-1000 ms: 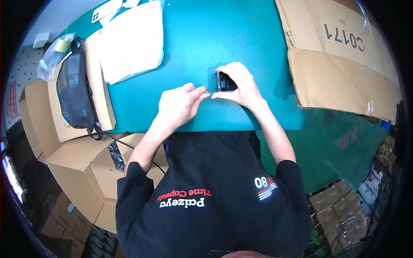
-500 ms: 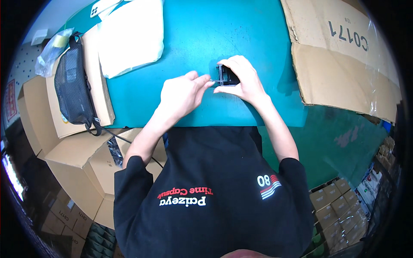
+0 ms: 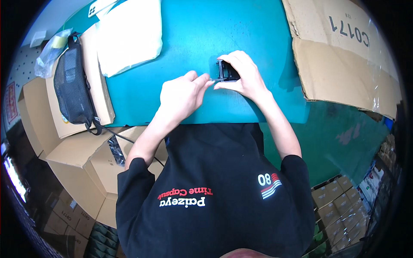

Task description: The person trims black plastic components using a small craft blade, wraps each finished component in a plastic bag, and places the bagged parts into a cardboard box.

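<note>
My right hand (image 3: 246, 77) curls round a small black box-like plastic part (image 3: 228, 72) just above the green table, thumb on its near side and fingers on its far side. The part's open, framed side faces left. At that side, my left hand (image 3: 185, 91) pinches a thin, small piece (image 3: 212, 80) between thumb and fingertips. Its tip reaches the lower left corner of the black part. What kind of piece it is cannot be made out, as the fingers cover most of it.
A white sheet or bag (image 3: 129, 38) lies at the far left of the green table (image 3: 193, 38). Beside it, a black mesh pouch (image 3: 75, 81) rests on cardboard. An open carton (image 3: 81, 150) stands at the lower left; a large cardboard box (image 3: 340, 64) is at the right.
Both hands hold nearly the same pose. The black part and my right hand sit slightly higher in the picture, and the view has shifted a little.
</note>
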Demonstrator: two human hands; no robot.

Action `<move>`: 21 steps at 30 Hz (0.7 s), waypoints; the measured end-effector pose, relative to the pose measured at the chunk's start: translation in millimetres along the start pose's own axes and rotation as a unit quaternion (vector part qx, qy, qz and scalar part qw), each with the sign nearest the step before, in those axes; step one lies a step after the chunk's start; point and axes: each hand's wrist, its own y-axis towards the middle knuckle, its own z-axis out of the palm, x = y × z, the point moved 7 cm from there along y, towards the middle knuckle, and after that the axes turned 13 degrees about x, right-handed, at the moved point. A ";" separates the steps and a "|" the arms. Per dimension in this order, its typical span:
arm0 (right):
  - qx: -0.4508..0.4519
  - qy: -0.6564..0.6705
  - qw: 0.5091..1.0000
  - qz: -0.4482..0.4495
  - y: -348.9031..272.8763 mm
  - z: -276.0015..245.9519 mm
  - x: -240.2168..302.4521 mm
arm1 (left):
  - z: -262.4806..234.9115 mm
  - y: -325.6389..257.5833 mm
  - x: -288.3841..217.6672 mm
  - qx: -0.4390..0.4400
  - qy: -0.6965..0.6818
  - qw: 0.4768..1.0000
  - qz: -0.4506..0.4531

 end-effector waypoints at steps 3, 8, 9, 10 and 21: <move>-0.001 -0.004 1.000 0.001 -0.6 0.0 0.0 | 3.4 -3.8 1.1 -0.011 -0.011 1.000 0.007; -0.004 0.002 1.000 -0.005 -0.4 0.6 0.4 | 0.9 2.0 7.1 -0.045 -0.005 0.999 0.001; -0.003 -0.004 1.000 -0.004 -0.5 1.1 0.5 | 3.4 -1.8 6.8 -0.032 -0.019 0.999 0.009; -0.002 -0.010 1.000 -0.003 -0.4 1.3 0.4 | 5.5 -4.8 6.4 -0.020 -0.033 0.999 0.017; -0.002 -0.007 1.000 0.000 -0.3 0.9 0.6 | 4.1 -6.4 7.4 -0.008 -0.035 0.999 0.014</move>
